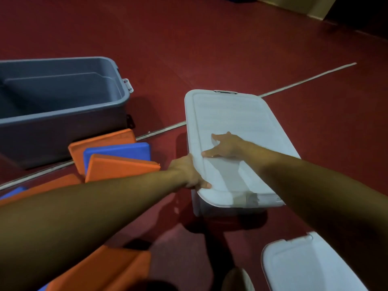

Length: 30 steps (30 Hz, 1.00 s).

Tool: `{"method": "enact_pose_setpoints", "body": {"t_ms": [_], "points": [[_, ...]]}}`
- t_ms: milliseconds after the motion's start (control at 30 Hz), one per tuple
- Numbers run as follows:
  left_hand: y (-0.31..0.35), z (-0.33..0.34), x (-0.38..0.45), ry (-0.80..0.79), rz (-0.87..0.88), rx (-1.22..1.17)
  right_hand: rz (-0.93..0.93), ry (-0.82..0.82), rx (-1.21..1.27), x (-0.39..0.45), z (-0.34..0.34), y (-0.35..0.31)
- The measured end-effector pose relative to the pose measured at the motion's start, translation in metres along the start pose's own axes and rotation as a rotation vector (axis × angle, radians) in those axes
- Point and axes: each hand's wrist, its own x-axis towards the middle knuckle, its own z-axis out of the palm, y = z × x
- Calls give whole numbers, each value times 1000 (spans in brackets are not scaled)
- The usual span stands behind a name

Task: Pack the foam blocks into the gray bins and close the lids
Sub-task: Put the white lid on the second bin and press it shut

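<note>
A bin with a pale grey lid (231, 114) on it stands on the red floor in the middle. My left hand (189, 173) grips the lid's near left edge, fingers curled under the rim. My right hand (225, 147) lies flat on top of the lid, fingers spread. An open grey bin (63, 114) with nothing visible inside stands at the left. Orange foam blocks (119, 168) and a blue foam block (117, 151) lean together on the floor between the two bins. More orange foam (100, 269) lies near the bottom edge.
A second loose lid (304, 267) lies on the floor at the bottom right. A metal strip (304, 80) runs diagonally across the floor. Part of a shoe (237, 279) shows at the bottom. Another blue block (12, 193) peeks out at the far left.
</note>
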Motion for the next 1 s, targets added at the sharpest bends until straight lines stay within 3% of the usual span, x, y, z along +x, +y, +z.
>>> {"method": "enact_pose_setpoints", "body": {"t_ms": [300,467,667,833,1000], "points": [[-13,26,1,73,-9,-444,-61,47,-36,4,24,16],[16,51,5,84,48,-499,-78,54,-39,9,12,51],[43,72,36,-68,3,-626,-59,30,15,27,-4,94],[31,42,43,-253,24,-481,-80,73,37,34,-7,92],[7,-3,37,-198,63,-359,-254,295,-52,24,-9,52]]}}
